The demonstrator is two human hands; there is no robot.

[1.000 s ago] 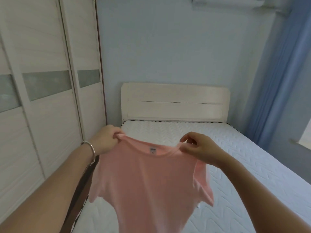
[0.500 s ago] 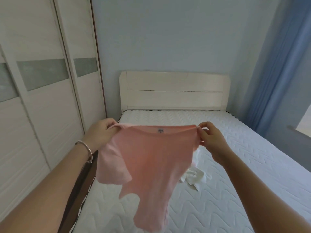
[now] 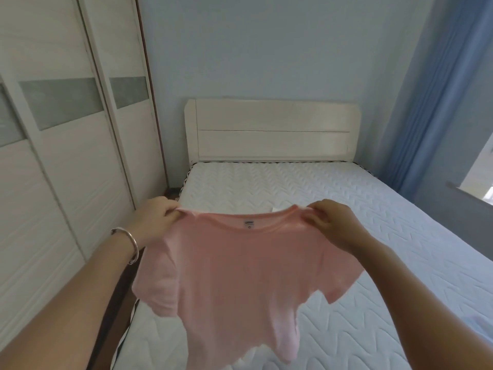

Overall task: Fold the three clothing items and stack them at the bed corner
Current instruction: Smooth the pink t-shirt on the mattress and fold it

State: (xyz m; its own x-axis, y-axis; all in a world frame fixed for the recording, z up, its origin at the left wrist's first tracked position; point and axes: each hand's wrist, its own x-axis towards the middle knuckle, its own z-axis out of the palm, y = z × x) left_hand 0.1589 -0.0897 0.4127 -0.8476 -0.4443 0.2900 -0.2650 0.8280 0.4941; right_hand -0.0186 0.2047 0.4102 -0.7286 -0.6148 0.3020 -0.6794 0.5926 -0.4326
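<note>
A pink T-shirt (image 3: 240, 276) hangs spread in the air over the near left part of the bed (image 3: 373, 236). My left hand (image 3: 156, 221) pinches its left shoulder and my right hand (image 3: 330, 222) pinches its right shoulder. The neck label faces me. Both short sleeves hang down at the sides. A small bit of white cloth (image 3: 275, 209) peeks over the collar; whatever lies on the mattress behind the shirt is hidden.
The white quilted mattress reaches a cream headboard (image 3: 272, 132) at the far wall. A white wardrobe (image 3: 66, 156) stands close on the left, with a narrow gap beside the bed. Blue curtains (image 3: 440, 102) and a window sill (image 3: 469, 193) are on the right.
The shirt was narrow and twisted half a second ago; it now hangs wide and flat, lower and nearer the mattress. My hands have moved apart. The white garment seen beside it is now covered.
</note>
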